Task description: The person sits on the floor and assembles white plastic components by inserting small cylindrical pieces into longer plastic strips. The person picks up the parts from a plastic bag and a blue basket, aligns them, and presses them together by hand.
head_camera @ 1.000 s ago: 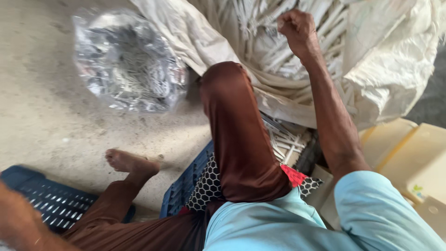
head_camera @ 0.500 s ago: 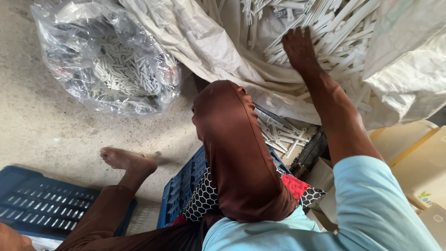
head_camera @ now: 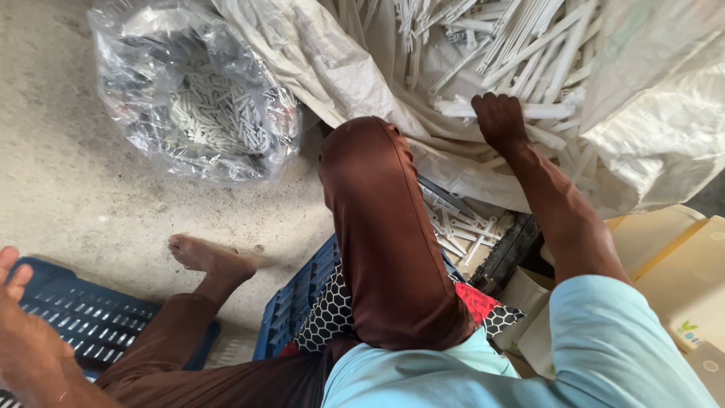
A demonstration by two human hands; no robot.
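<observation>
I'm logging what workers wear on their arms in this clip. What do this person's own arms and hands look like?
Both hands are bare: no gloves, rings or watch show. The right hand and forearm are uncovered up to a loose, light blue short sleeve. The left hand shows only partly at the frame's corner, its forearm also uncovered.

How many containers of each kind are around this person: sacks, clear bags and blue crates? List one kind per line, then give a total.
White woven sack, which the right hand reaches into: 1
Clear plastic bag of small white pieces: 1
Blue crates: 2
Total: 4
</observation>
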